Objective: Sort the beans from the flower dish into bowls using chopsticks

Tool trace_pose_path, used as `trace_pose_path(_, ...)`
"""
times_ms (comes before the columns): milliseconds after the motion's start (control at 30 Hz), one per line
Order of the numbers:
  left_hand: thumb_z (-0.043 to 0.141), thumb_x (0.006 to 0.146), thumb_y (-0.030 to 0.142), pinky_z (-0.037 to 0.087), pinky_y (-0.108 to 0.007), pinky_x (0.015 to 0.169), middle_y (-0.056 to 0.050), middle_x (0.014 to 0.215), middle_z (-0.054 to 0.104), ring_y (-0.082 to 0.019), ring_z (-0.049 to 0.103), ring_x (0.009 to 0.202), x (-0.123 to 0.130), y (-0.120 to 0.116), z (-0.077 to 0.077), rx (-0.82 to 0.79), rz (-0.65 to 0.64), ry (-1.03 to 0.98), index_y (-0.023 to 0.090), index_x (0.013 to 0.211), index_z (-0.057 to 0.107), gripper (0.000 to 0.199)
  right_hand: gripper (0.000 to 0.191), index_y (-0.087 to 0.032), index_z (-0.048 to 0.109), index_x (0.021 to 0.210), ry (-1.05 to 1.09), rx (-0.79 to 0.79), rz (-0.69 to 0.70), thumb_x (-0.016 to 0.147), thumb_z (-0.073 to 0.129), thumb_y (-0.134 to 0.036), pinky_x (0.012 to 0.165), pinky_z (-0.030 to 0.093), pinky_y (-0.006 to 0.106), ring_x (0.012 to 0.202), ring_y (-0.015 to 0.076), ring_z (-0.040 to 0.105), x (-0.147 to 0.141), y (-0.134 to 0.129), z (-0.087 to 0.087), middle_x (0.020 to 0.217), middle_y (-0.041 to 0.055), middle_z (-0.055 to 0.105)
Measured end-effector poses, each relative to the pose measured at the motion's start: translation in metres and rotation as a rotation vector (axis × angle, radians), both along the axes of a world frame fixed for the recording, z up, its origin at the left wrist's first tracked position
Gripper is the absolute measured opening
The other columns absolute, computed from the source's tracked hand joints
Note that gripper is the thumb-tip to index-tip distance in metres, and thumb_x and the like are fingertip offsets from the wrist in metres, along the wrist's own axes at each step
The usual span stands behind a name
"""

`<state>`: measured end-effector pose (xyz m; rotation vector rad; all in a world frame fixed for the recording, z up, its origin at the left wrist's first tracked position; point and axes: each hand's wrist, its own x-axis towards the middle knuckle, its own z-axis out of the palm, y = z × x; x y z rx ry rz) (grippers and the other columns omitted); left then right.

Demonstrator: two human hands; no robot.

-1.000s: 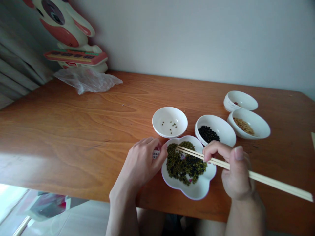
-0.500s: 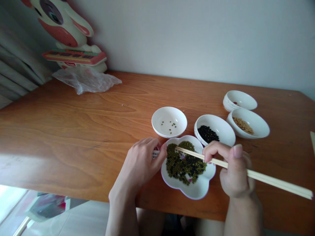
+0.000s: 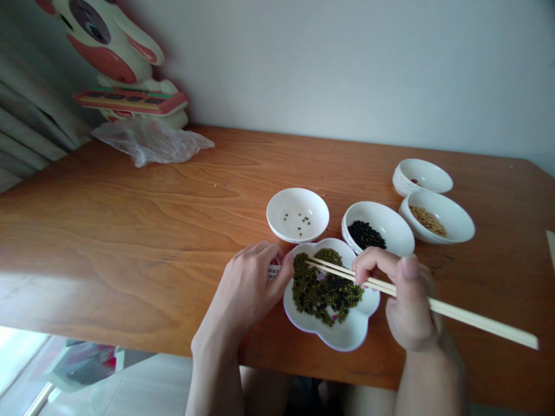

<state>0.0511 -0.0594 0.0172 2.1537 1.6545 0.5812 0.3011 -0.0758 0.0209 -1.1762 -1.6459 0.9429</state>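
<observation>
A flower-shaped white dish (image 3: pixel 347 338) holds green beans mixed with black ones. My left hand (image 3: pixel 255 283) pinches the dish's left rim, with a small printed label showing between the fingers. Wooden chopsticks (image 3: pixel 472 316) are held in my right hand (image 3: pixel 403 294), over the dish's right side. Their tips are slightly apart at the green beans in the upper left of the dish. Behind it stands a white bowl (image 3: pixel 284 199) with several green beans. Another white bowl (image 3: pixel 396 234) holds black beans.
Farther right are a bowl of tan beans (image 3: pixel 455 222) and a bowl (image 3: pixel 427 170) with a small reddish item. A plastic bag (image 3: pixel 160 144) lies at the back left by a cow-shaped toy keyboard (image 3: pixel 130 101). A wall borders the wooden table (image 3: pixel 143 248).
My right hand has shifted slightly left with the chopsticks, whose tips have moved left and spread a little. My left hand remains on the dish rim.
</observation>
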Motion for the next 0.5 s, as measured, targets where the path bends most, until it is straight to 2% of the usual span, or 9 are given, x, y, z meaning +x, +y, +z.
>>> trace_pose_path(233,0.049,0.107,0.038,0.039,-0.030,0.064,-0.002,0.081,0.068,-0.016,0.059,0.069,0.0001,-0.0001,-0.0005,-0.007,0.005,0.002,0.021,0.075,0.052,0.036,0.067,-0.022,0.064,0.073,-0.014,0.036,-0.045,0.112,0.021,-0.056,0.060,0.037,0.034,0.064,0.0179,0.054,-0.0015,-0.0023,0.0032,0.067,0.0033,0.059)
trace_pose_path(500,0.048,0.108,0.039,0.039,-0.031,0.066,-0.001,0.080,0.067,-0.017,0.057,0.071,-0.0008,0.0001,-0.0002,-0.014,-0.002,-0.019,0.022,0.076,0.050,0.037,0.073,-0.023,0.063,0.075,0.032,0.003,0.002,0.107,0.015,-0.067,0.063,0.039,0.036,0.067,0.0206,0.053,-0.0010,0.0007,-0.0014,0.071,0.0046,0.059)
